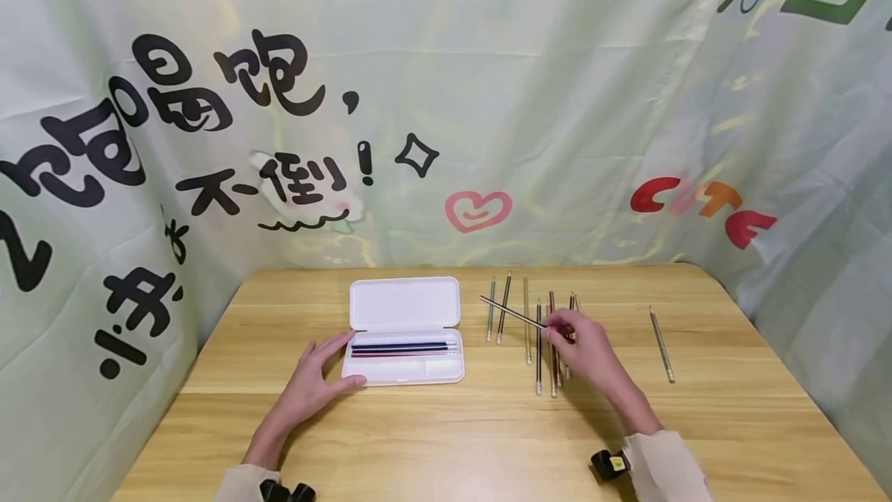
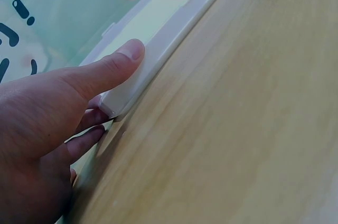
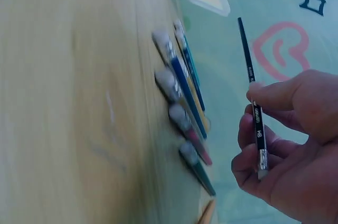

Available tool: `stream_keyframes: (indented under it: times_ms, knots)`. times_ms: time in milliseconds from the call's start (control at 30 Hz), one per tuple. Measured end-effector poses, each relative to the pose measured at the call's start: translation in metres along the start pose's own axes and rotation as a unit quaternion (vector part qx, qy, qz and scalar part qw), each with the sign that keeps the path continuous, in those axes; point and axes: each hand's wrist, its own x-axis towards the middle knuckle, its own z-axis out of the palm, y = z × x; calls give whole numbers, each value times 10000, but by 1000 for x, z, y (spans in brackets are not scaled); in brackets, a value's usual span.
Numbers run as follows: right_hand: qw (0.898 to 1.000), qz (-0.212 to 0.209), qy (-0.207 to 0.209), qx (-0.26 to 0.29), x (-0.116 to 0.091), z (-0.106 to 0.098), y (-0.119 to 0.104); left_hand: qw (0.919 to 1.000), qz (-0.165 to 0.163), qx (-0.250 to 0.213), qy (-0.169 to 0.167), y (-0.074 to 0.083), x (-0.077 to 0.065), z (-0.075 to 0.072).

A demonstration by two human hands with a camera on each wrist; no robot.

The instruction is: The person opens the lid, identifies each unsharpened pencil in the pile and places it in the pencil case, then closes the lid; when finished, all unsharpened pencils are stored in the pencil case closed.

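An open white pencil case (image 1: 404,379) lies with its lid raised at the back; several dark and red pencils (image 1: 399,350) lie in its tray. My left hand (image 1: 317,382) grips the case's left end, the thumb (image 2: 129,52) on the front wall and the fingers around the far side. To the right, my right hand (image 1: 581,343) pinches a black pencil (image 3: 257,123) marked HB, its eraser end towards the palm and its other end pointing left. Beneath this hand, several loose pencils (image 1: 539,359) lie on the table, partly hidden by it.
Other pencils (image 1: 527,324) lie roughly parallel between the case and my right hand. A single grey-green pencil (image 1: 662,347) lies apart on the right side of the wooden table (image 1: 446,440). A printed cloth (image 1: 557,115) hangs around the table's back and sides.
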Motion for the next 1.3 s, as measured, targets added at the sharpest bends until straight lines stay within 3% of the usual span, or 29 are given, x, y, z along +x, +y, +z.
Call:
stream_keyframes:
  times_ms: [100,433,633,933,1300]
  knots:
    - [9997,-213,-26,109,-1,8,-5,10000,51,-20,29,0,0,1]
    - [9984,-351,-205,400,2,35,-27,10000,-7,-50,-1,1,1,0]
    - [9976,-459,-69,521,11,51,-41,10000,51,-32,35,2,1,1]
    - [9991,-160,73,383,23,80,-60,10000,-15,10,27,1,0,-1]
    - [9978,-430,222,442,37,118,-78,10000,-11,14,18,1,-1,0]
